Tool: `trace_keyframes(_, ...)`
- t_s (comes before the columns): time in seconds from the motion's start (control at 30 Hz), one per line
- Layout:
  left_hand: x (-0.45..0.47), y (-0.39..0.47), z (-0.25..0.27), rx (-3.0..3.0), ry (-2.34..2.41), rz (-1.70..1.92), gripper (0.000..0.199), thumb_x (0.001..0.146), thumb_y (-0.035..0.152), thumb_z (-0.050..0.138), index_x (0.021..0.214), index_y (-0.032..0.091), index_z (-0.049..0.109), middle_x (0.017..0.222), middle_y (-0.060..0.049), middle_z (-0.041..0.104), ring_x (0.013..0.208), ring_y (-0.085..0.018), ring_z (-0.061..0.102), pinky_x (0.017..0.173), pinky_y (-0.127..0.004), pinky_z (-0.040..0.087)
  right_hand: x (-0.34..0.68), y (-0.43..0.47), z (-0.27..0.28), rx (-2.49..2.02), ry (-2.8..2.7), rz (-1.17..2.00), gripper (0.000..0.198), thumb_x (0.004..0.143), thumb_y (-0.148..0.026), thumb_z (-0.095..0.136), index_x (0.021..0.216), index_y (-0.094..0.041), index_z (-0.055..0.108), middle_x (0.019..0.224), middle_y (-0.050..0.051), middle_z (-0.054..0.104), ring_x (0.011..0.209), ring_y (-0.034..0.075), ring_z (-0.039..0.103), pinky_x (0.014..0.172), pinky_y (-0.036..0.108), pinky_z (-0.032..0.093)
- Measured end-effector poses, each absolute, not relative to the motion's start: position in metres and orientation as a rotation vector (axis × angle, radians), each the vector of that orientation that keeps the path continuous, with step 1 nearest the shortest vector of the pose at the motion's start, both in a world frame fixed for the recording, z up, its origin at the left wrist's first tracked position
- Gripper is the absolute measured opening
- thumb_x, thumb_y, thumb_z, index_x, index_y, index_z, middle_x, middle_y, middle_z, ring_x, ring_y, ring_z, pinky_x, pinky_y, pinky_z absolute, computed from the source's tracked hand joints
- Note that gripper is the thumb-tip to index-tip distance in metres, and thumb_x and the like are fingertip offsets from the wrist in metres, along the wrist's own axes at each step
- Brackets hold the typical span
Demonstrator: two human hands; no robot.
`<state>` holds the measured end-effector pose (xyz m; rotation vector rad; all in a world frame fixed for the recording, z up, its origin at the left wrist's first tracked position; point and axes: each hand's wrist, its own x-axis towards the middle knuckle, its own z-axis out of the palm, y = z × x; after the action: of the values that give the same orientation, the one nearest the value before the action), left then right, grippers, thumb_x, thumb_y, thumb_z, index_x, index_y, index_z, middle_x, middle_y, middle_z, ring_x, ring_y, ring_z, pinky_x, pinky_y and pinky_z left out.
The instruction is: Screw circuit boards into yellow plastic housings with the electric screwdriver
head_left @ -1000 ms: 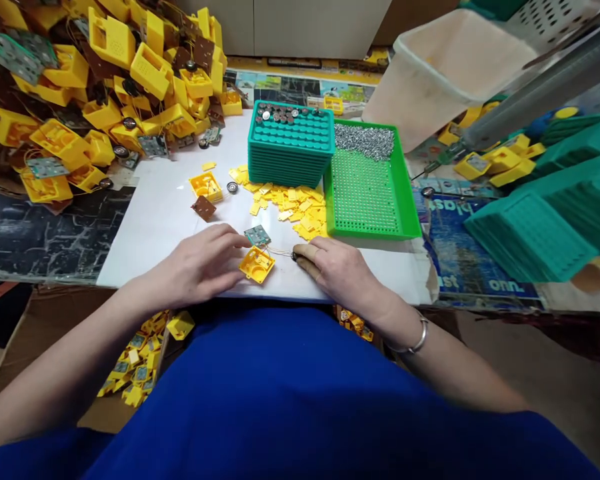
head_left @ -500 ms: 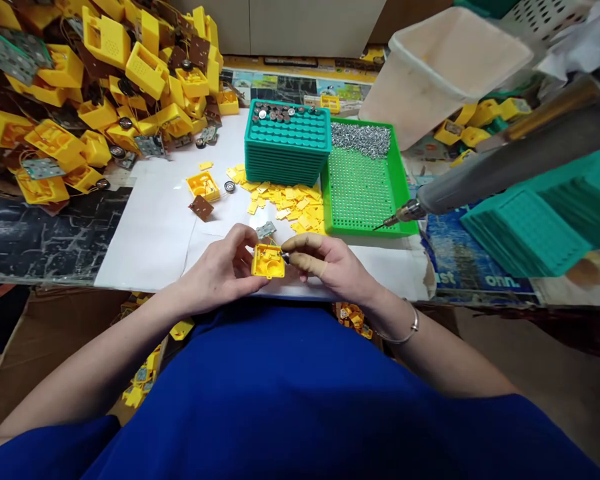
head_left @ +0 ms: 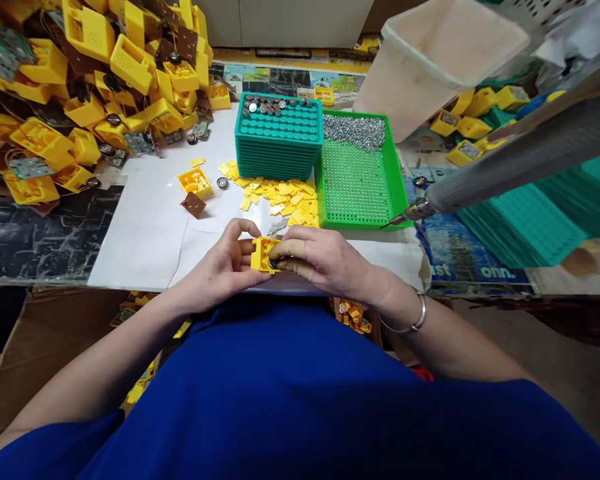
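My left hand (head_left: 221, 268) is closed around a small yellow plastic housing (head_left: 260, 256), its hollow side facing up. The fingers of my right hand (head_left: 333, 261), some in tan finger covers, pinch a small round black speaker (head_left: 273, 265) inside the housing's cavity. These fingers hide much of the speaker and the housing's right part. A grey circuit board (head_left: 278, 226) on thin wires sticks out beyond the housing's far edge. Farther off on the white sheet lie another open yellow housing (head_left: 196, 179), a brown circuit board (head_left: 194, 205) and a loose round speaker (head_left: 223, 183).
Yellow flat pieces (head_left: 285, 197) lie scattered before a stack of teal trays (head_left: 279, 157). Beside it, a green basket (head_left: 365, 217) holds many screws (head_left: 355, 131). A screwdriver (head_left: 460, 190) hangs at the right, tip over the basket. Yellow housings (head_left: 130, 63) are heaped at left.
My right hand has moved left over the housing, bringing the speaker from its right edge into the cavity. The housing has tilted in my left hand. The whole view has shifted slightly.
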<state>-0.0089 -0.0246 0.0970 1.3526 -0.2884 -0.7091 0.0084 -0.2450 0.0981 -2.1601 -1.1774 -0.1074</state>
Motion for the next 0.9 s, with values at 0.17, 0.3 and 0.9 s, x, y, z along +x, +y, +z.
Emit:
trace_keyframes(0.17, -0.011, -0.031, 0.096, 1.288, -0.267, -0.705, 0.046, 0.083, 0.019, 0.071, 0.112, 0.026, 0.036, 0.088, 0.003, 0.061, 0.078, -0.011, 0.06, 0.064, -0.019, 0.044, 0.006, -0.24, 0.11, -2.277, -1.016, 0.096, 0.006, 0.088, -0.02, 0.067, 0.086, -0.016, 0.07, 0.081, 0.002, 0.061, 0.074, 0.012, 0.058, 0.064, 0.022, 0.042)
trace_keyframes(0.3, -0.01, -0.037, 0.093, 1.24, -0.183, -0.637, 0.045, 0.082, 0.019, 0.073, 0.115, 0.023, 0.043, 0.089, 0.002, 0.065, 0.077, -0.01, 0.062, 0.068, -0.02, 0.048, 0.006, -0.237, 0.113, -2.238, -1.045, 0.01, 0.014, 0.092, -0.019, 0.06, 0.09, -0.013, 0.072, 0.085, 0.005, 0.062, 0.078, 0.014, 0.061, 0.069, 0.025, 0.047)
trace_keyframes(0.9, -0.004, -0.017, 0.101, 0.741, -0.038, -1.133, 0.047, 0.073, 0.014, 0.064, 0.117, 0.019, 0.05, 0.094, -0.012, 0.076, 0.057, -0.02, 0.073, 0.043, -0.019, 0.052, 0.022, -0.247, 0.076, -2.017, -1.515, -0.796, 0.035, 0.094, -0.015, 0.057, 0.129, -0.014, 0.054, 0.122, 0.014, 0.067, 0.131, 0.025, 0.054, 0.101, 0.044, 0.056)
